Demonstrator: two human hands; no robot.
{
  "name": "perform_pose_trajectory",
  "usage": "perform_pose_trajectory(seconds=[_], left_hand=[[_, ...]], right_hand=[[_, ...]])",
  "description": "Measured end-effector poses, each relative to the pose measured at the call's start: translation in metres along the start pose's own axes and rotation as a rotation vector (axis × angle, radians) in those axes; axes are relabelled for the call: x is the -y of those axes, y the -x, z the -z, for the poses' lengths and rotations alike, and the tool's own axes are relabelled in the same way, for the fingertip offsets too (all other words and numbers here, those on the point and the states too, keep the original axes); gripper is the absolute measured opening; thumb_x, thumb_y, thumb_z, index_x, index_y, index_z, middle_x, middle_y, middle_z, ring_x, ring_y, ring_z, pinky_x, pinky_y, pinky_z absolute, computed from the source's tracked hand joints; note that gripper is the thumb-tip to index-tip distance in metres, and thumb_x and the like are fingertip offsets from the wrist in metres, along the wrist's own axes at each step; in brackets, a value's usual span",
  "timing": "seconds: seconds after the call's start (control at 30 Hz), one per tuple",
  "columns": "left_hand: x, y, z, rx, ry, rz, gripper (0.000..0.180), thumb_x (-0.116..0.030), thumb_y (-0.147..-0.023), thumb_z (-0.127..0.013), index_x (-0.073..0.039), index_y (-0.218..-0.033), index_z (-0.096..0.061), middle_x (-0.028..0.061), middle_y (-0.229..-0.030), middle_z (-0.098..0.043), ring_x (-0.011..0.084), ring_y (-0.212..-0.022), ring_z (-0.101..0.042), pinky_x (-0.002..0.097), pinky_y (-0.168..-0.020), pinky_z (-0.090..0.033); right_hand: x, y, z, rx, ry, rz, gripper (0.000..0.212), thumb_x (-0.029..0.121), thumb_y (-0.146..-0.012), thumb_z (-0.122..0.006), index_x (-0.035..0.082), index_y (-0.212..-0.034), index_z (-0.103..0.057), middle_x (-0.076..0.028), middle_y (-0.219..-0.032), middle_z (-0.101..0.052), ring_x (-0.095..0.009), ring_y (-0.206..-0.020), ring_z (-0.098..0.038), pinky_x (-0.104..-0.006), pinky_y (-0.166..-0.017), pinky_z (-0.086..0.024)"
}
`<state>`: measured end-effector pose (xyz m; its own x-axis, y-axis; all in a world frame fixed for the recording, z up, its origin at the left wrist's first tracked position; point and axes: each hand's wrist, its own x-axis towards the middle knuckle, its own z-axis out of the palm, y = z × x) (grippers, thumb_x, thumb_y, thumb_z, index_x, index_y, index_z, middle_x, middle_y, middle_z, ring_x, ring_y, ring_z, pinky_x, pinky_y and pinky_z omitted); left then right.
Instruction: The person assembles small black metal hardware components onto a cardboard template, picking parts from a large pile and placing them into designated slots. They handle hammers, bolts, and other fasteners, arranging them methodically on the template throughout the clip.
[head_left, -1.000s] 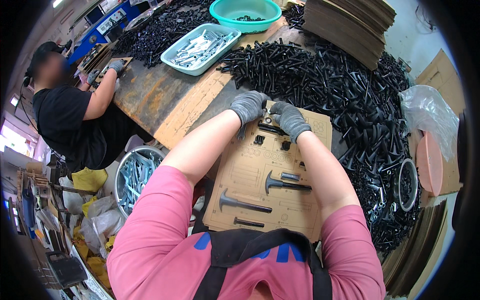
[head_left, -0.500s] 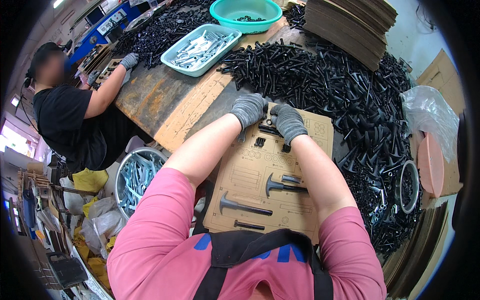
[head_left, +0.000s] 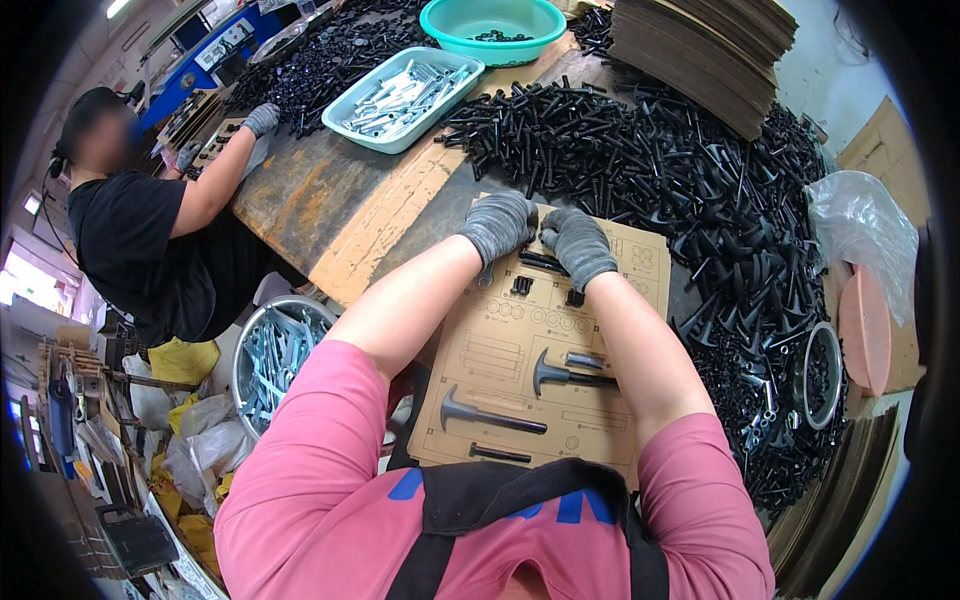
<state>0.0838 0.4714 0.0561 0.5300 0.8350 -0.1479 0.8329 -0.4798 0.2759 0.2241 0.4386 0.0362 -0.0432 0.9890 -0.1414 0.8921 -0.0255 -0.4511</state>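
Note:
A brown cardboard sheet [head_left: 500, 345] printed with part outlines lies in front of me. At its far end both gloved hands are close together. My left hand [head_left: 498, 228], in a grey glove, is closed near the top left edge. My right hand [head_left: 578, 245] is closed just beside it. What the fingers hold is hidden. Below them on the sheet are a dark rod [head_left: 540, 261], small black bolts [head_left: 521, 286] and a wrench end [head_left: 485, 275]. Nearer me lie two black T-shaped parts, one left [head_left: 490, 410] and one right [head_left: 570, 373], a grey tube [head_left: 584, 360] and a long bolt [head_left: 499, 454].
Heaped black bolts [head_left: 560, 140] and T-shaped parts [head_left: 740, 250] surround the sheet's far and right sides. A tray of silver tubes [head_left: 340, 128], a green basin [head_left: 435, 28] and a cardboard stack [head_left: 690, 60] stand behind. At left a person [head_left: 150, 230] works beside a metal bowl [head_left: 240, 350].
The fingers of my right hand have shifted slightly at the sheet's far end. My left hand stays nearly in place, and the laid-out parts have not visibly moved on the sheet.

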Motion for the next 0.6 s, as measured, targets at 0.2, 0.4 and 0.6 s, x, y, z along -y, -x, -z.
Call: perform_pose_trajectory(seconds=[0.2,0.4,0.6], left_hand=[[-0.001,0.002,0.002,0.02,0.033,0.014,0.022,-0.021,-0.077,-0.06,-0.014,-0.096,-0.068,0.0114,-0.091,-0.066,0.0282,-0.083,-0.063,0.0376,-0.076,-0.05],[-0.002,0.003,0.0,-0.013,0.023,0.006,0.022,-0.019,-0.076,-0.061,-0.013,-0.096,-0.068,0.0112,-0.09,-0.066,0.0276,-0.083,-0.063,0.037,-0.076,-0.05],[0.0,-0.004,0.001,0.015,0.024,-0.015,0.021,-0.017,-0.077,-0.062,-0.012,-0.096,-0.068,0.0114,-0.091,-0.066,0.0271,-0.083,-0.063,0.0363,-0.075,-0.049]], right_hand=[[-0.005,0.001,-0.006,-0.039,-0.02,0.043,0.019,0.022,-0.079,-0.058,0.015,-0.095,-0.066,-0.013,-0.093,-0.064,-0.029,-0.088,-0.061,-0.0392,-0.079,-0.048],[-0.049,0.02,0.012,-0.387,-0.428,0.185,0.016,0.014,-0.081,-0.059,0.003,-0.091,-0.064,-0.013,-0.086,-0.064,-0.025,-0.079,-0.061,-0.0328,-0.072,-0.048],[-0.152,0.095,0.076,-0.437,-0.411,-0.022,0.016,0.012,-0.082,-0.057,0.003,-0.093,-0.063,-0.008,-0.088,-0.063,-0.017,-0.084,-0.058,-0.0283,-0.077,-0.045]])
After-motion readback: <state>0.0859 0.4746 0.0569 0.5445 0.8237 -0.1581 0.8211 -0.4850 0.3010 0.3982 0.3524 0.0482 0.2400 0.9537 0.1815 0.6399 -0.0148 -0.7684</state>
